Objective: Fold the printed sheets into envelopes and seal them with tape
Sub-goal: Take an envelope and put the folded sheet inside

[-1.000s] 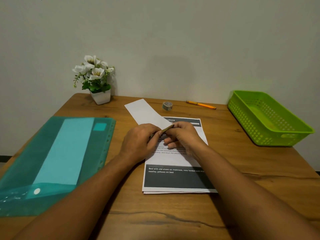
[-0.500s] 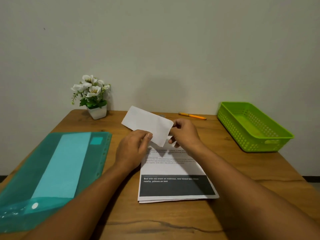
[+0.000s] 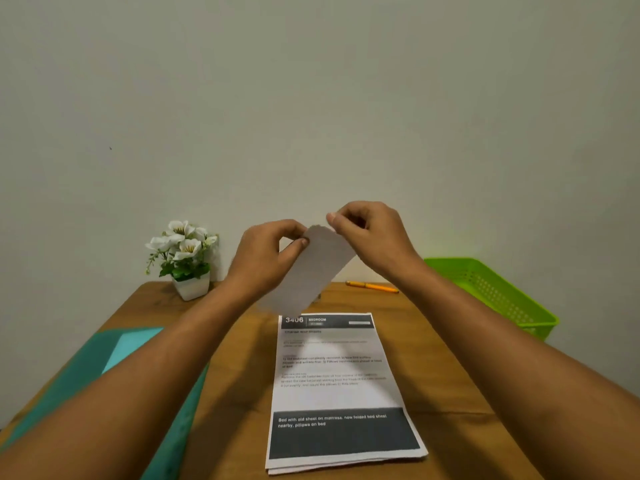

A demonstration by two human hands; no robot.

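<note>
The folded paper [image 3: 311, 271] is up in the air, above the far end of the desk [image 3: 239, 403]. It touches nothing but the two hands and hangs down at a slant. The left hand [image 3: 266, 258] pinches one top corner with thumb and fingers. The right hand [image 3: 370, 233] pinches the other top corner, a little higher. I think the paper is held up like this so the person can look at the top edge and check the fold. That edge looks a bit rough.

Under the hands, a pile of printed sheets [image 3: 339, 386] lies flat on the desk. It waits close by, so the next sheet is easy to take. I think many sheets are left to fold.

An orange pen [image 3: 372, 286] lies at the back of the desk, behind the pile. A green basket [image 3: 495, 296] sits to the right, maybe for the done envelopes. A teal folder [image 3: 104, 368] lies to the left, partly under the left arm. A white flower pot [image 3: 185, 261] stands in the back left corner.

I cannot see the tape for sure. A small thing peeks out behind the paper's low end, but it is too hidden to tell.
</note>
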